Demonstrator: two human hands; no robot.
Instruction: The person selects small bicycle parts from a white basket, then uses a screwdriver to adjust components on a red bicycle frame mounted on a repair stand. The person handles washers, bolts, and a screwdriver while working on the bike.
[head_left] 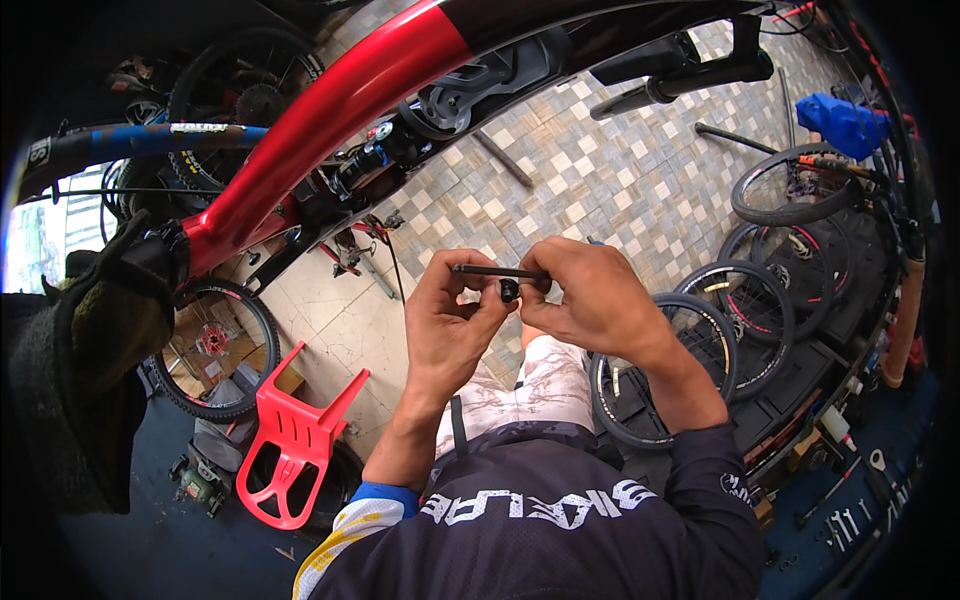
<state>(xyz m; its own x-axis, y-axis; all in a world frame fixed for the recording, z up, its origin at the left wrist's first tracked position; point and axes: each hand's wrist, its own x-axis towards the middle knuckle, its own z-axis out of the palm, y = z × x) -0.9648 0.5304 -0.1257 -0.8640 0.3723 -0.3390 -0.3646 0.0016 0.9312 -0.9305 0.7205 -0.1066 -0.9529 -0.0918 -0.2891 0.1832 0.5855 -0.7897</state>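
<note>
Both my hands are close together in front of my chest. My left hand (pixel 445 325) is closed, its thumb pressed against a small black rounded part (pixel 509 291) with a shiny face. A thin, straight dark bar (pixel 495 271) runs level just above that part, from my left fingers across to my right hand (pixel 592 305). The right fingers are closed around the bar's right end, and its exact kind cannot be made out. Beyond my hands, a bicycle frame (pixel 345 100) in glossy red and black crosses the upper view, apart from them.
A red plastic chair (pixel 292 440) stands at the lower left beside a bicycle wheel (pixel 215 350). Several wheels (pixel 735 330) lie at the right on dark matting. Wrenches (pixel 845 528) sit at the lower right. A blue cloth-like bundle (pixel 842 125) hangs at the upper right. The floor (pixel 570 190) is tiled.
</note>
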